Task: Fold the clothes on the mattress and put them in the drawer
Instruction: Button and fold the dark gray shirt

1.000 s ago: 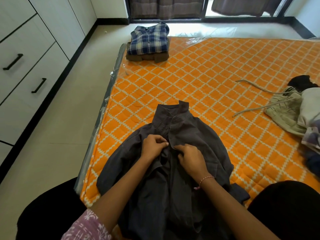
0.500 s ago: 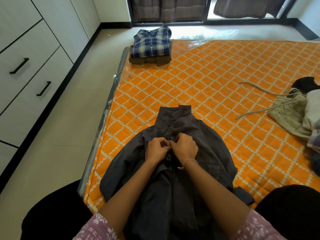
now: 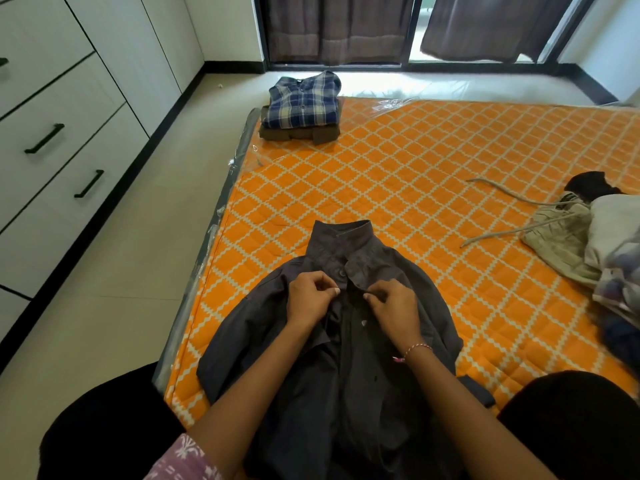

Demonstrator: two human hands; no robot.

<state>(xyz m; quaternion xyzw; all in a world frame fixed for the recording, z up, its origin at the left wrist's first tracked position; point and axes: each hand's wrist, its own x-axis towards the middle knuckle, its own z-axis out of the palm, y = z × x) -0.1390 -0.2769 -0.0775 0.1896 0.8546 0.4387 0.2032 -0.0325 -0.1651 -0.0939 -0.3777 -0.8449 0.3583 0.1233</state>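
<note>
Here, near edge of the mattress (image 3: 433,188): grey shirt (image 3: 349,368) lying face up, collar pointing away. Left hand (image 3: 310,297) and right hand (image 3: 393,308) are pinching its two front edges just below the collar, fingers curled tight. Risk: an edge slipping free, leaving the front crooked for folding. Far left corner: folded stack (image 3: 303,105). Right edge: unfolded pile (image 3: 588,244) waiting.

A dark grey shirt (image 3: 349,341) lies front-up and spread on the near edge of the orange patterned mattress (image 3: 433,174), collar pointing away, placket partly open. At the mattress's far-left corner sits a folded blue plaid shirt (image 3: 304,100) stacked on a folded brown garment (image 3: 298,132). A loose heap of unfolded clothes (image 3: 588,244) lies at its right edge. White drawers (image 3: 69,140) with black handles stand left of the mattress, shut.
</note>
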